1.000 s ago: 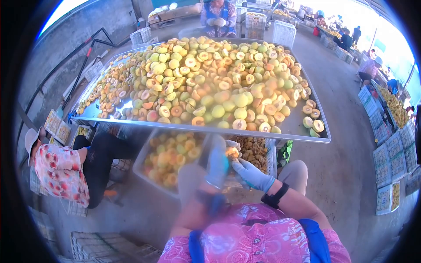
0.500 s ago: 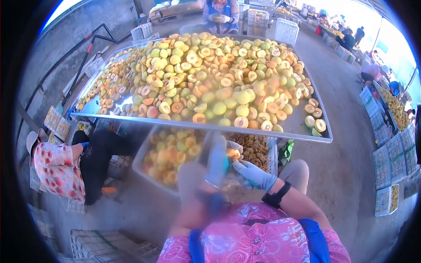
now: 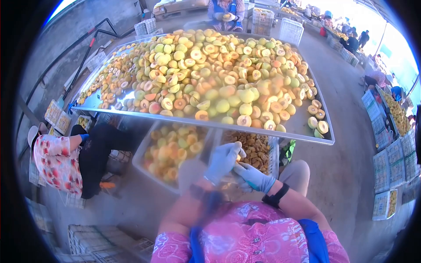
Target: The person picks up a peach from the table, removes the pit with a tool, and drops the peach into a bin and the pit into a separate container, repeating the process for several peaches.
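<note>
In front of my lap, my left hand [image 3: 224,162], in a pale blue-grey glove, is closed round a small orange peach piece [image 3: 239,158]. My right hand [image 3: 255,177], gloved alike, is closed with its fingertips against that piece; whatever else it grips is hidden. Just beyond them a white crate [image 3: 273,158] holds brown pits [image 3: 256,151]. To the left stands a pale tub [image 3: 139,158] of yellow-orange peaches [image 3: 173,151], slightly blurred. Above, a metal-rimmed table [image 3: 322,139] carries a large heap of whole and halved peaches [image 3: 210,74].
A person in a floral top [image 3: 57,160] sits at the left. Across the table another person [image 3: 226,15] handles something small. Stacked crates [image 3: 388,160] line the right side, with more people farther back. Pale crates [image 3: 98,241] lie at lower left.
My left hand was blurred and has turned over the peach piece, covering more of it. My right hand stays at nearly the same spot. The view has shifted slightly.
</note>
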Demonstrator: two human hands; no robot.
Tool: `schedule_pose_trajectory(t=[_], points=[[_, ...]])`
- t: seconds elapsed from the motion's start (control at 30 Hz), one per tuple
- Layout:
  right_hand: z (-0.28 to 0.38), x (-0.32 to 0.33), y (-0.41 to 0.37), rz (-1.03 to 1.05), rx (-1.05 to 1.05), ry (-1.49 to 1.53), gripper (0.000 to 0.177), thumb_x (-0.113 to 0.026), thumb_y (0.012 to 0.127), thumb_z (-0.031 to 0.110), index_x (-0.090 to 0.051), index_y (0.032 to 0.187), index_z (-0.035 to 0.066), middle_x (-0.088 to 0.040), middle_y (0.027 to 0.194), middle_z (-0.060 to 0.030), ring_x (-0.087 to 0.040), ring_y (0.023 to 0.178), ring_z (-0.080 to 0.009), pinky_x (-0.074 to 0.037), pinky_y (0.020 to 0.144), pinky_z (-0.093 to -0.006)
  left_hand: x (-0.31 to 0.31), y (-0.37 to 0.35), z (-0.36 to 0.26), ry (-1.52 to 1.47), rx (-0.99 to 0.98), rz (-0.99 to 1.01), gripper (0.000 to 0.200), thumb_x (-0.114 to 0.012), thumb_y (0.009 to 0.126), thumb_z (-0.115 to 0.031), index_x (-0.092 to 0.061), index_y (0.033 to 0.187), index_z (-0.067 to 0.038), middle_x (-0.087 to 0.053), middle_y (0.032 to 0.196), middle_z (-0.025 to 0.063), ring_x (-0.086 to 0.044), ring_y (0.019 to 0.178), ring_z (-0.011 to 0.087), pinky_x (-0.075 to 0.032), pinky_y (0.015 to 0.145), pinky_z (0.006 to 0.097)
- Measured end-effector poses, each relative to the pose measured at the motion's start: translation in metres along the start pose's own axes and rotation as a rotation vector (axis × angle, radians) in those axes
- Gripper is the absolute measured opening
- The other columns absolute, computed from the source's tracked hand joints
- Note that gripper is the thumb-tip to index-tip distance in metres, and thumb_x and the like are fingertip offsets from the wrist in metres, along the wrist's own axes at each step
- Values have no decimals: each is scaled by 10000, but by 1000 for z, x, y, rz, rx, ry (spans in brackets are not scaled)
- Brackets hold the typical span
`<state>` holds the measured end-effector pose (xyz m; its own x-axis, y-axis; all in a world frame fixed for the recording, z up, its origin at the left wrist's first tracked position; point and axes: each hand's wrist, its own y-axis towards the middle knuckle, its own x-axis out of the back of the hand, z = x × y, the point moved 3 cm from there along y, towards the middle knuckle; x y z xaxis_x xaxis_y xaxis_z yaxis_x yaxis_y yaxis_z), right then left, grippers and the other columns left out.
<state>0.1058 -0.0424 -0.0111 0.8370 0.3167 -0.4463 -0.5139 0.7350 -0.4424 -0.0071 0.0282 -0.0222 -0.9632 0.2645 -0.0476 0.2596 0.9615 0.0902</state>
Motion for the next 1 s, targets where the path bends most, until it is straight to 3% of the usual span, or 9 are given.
schedule_pose_trajectory(t=[0.4,0.6,0.67,0.73,0.8,0.87,0.9,0.97,1.0], points=[[-9,-6,-3,609,-299,565,363,-403,1003,477,-544,1069,149,-301,560,93,-249,376,-20,-200,318,-186,4,-9,2,-517,295,124,538,-449,967,-526,-607,806,-37,-624,792,143,-595,656,212,-510,633,329],[7,-18,-9,744,-245,777,351,-438,1000,441,-505,1020,97,-342,589,65,-300,379,-26,-226,310,-183,-7,-5,23,-1332,431,294,484,-460,961,-525,-589,883,-65,-612,835,131,-614,710,234,-531,638,370],[21,-22,-17,681,-258,770,341,-453,994,437,-484,996,97,-361,600,52,-320,388,-26,-245,313,-180,8,-5,10,-467,-92,-193,476,-449,966,-523,-584,948,-67,-612,865,98,-606,711,218,-537,640,346],[21,-11,-13,444,-201,758,346,-457,990,446,-490,986,102,-362,601,56,-317,392,-27,-239,320,-185,39,4,17,-578,-56,-219,371,-582,928,-415,-576,1000,-51,-615,886,67,-602,715,198,-536,639,302],[19,5,-5,220,-141,732,350,-461,985,456,-497,976,107,-363,602,60,-314,397,-28,-234,326,-189,84,4,7,-895,218,-329,426,-434,994,-459,-629,951,-82,-638,949,79,-633,843,224,-561,755,417],[1,35,12,-149,-161,537,353,-476,975,473,-517,952,123,-341,595,75,-287,400,-37,-221,346,-208,140,6,24,-428,120,-570,379,-471,986,-412,-639,1007,-73,-637,1037,111,-622,931,257,-524,808,393],[-7,45,15,-88,-81,523,351,-491,966,484,-530,928,137,-311,585,85,-260,402,-48,-202,365,-220,168,6,35,-422,115,-575,379,-471,986,-412,-639,1007,-73,-637,1037,111,-622,931,257,-524,808,393],[-22,63,23,-108,-115,461,353,-495,964,487,-529,930,137,-301,581,85,-257,406,-49,-203,371,-222,203,-2,38,1122,-395,-496,329,-557,933,-340,-637,1060,-48,-638,1045,147,-595,1009,294,-475,870,388],[-27,67,24,-133,-148,403,356,-500,961,490,-528,931,136,-291,577,86,-255,409,-51,-203,376,-223,212,-7,47,1126,-389,-500,329,-557,933,-340,-637,1060,-48,-638,1045,147,-595,1009,294,-475,870,388]])
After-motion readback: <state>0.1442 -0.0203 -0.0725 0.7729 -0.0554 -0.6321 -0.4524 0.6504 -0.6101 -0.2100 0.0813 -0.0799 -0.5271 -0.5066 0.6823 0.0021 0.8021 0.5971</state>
